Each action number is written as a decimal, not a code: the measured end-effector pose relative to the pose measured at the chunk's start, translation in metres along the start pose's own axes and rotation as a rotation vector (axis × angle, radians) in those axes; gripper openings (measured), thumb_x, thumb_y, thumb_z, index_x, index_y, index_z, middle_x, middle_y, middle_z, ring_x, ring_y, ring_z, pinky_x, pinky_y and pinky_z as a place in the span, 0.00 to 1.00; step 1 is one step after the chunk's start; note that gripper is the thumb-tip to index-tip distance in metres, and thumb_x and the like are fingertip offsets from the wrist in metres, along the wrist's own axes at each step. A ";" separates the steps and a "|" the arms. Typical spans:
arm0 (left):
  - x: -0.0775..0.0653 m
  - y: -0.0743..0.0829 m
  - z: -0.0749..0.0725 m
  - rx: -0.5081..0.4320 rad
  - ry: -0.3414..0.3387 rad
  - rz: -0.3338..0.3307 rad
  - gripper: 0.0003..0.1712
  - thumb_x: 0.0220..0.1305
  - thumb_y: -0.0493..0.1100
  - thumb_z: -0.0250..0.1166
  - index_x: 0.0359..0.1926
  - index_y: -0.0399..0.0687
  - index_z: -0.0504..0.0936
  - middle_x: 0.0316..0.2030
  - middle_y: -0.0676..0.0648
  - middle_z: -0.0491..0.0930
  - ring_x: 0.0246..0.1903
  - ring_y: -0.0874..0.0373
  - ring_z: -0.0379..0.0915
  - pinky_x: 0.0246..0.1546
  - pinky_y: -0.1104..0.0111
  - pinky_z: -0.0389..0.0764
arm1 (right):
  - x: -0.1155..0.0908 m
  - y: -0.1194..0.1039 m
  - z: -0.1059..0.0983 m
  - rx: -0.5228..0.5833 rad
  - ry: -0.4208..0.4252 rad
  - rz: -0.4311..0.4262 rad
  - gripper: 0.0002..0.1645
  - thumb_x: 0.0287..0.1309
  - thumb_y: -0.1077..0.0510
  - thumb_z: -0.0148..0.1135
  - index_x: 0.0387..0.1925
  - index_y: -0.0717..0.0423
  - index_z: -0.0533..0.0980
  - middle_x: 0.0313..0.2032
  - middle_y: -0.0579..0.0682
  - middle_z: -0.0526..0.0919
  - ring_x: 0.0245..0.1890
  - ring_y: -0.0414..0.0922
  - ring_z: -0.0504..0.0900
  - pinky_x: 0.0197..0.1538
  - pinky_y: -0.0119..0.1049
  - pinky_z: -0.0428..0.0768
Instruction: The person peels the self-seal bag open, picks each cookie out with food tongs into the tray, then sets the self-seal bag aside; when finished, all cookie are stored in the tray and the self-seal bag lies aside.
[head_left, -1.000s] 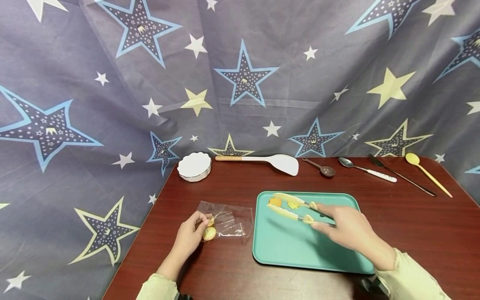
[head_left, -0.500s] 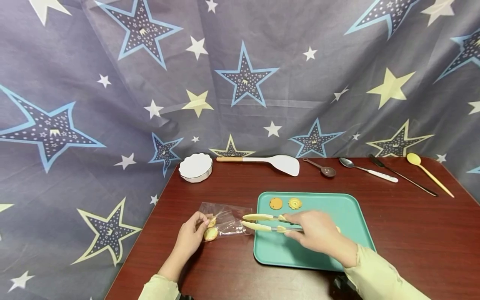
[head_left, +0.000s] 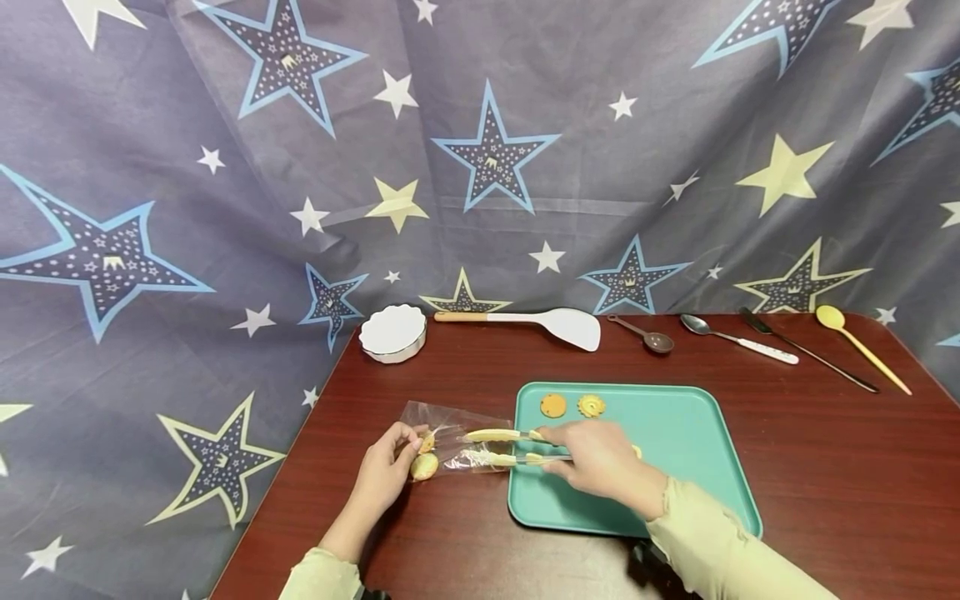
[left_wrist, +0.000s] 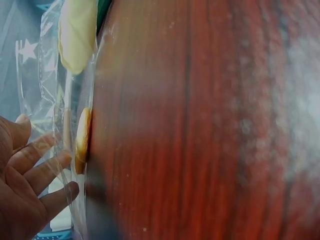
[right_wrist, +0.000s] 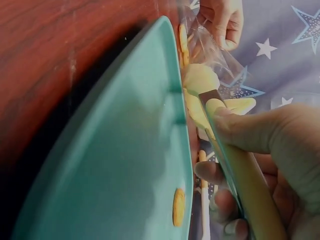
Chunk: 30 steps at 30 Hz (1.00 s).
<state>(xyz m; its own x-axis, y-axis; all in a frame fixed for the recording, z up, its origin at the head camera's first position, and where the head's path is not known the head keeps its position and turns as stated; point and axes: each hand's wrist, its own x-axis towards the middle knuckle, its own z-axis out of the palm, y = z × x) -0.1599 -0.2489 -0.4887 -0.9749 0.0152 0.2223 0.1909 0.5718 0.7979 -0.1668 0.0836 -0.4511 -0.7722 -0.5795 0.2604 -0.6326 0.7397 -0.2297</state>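
Observation:
My left hand [head_left: 381, 472] holds the near-left end of a clear plastic bag [head_left: 450, 417] lying on the table, its fingertips by two round cookies [head_left: 424, 467] in the bag. With my right hand [head_left: 602, 460] I grip a pair of tongs [head_left: 491, 435] with cream tips. The tips are spread apart and reach into the bag's right side, nothing between them, pointing toward the cookies. On the teal tray [head_left: 697, 467] lie a flat orange cookie [head_left: 553, 406] and a ruffled yellow cookie [head_left: 591, 406]. My right hand is over the tray's left part.
Along the table's back edge stand a white fluted dish [head_left: 392, 335] and a white spatula [head_left: 573, 327], then a brown measuring spoon [head_left: 658, 342], a metal spoon [head_left: 696, 324], a thin dark utensil [head_left: 813, 354] and a yellow spoon [head_left: 830, 317]. A star-printed cloth [head_left: 517, 242] hangs behind.
My right hand has brought the tongs left and down, from over the cookies on the tray to the bag. Both cookies there stay on the tray. My left hand has kept its place.

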 end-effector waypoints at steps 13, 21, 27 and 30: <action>0.002 0.004 0.002 0.004 0.026 0.044 0.09 0.64 0.31 0.63 0.31 0.46 0.72 0.52 0.41 0.82 0.55 0.49 0.76 0.56 0.64 0.72 | 0.020 -0.025 0.013 0.040 -0.021 0.084 0.27 0.54 0.42 0.69 0.54 0.47 0.81 0.41 0.46 0.87 0.30 0.45 0.83 0.16 0.36 0.65; 0.001 0.001 0.003 -0.001 0.026 0.091 0.09 0.63 0.29 0.62 0.31 0.45 0.72 0.56 0.35 0.77 0.57 0.40 0.73 0.58 0.49 0.69 | 0.031 -0.031 0.021 0.099 -0.039 0.085 0.29 0.56 0.42 0.68 0.56 0.51 0.79 0.42 0.47 0.87 0.24 0.40 0.79 0.16 0.33 0.64; 0.001 0.000 0.004 0.024 0.034 0.134 0.11 0.61 0.28 0.63 0.30 0.46 0.72 0.56 0.34 0.76 0.56 0.39 0.73 0.54 0.46 0.70 | 0.035 -0.032 0.023 0.103 -0.084 0.084 0.31 0.56 0.40 0.67 0.56 0.52 0.79 0.44 0.46 0.87 0.32 0.44 0.83 0.20 0.36 0.69; 0.001 -0.001 0.003 0.034 0.028 0.145 0.11 0.60 0.28 0.64 0.30 0.46 0.72 0.57 0.33 0.75 0.57 0.37 0.72 0.56 0.46 0.69 | 0.038 -0.033 0.023 0.115 -0.114 0.091 0.32 0.56 0.40 0.67 0.58 0.52 0.78 0.41 0.46 0.87 0.23 0.40 0.78 0.17 0.35 0.66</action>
<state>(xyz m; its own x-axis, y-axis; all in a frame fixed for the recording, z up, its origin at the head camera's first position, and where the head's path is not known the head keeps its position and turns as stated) -0.1614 -0.2467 -0.4908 -0.9335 0.0775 0.3500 0.3255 0.5923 0.7370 -0.1765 0.0292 -0.4550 -0.8244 -0.5516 0.1267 -0.5569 0.7508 -0.3552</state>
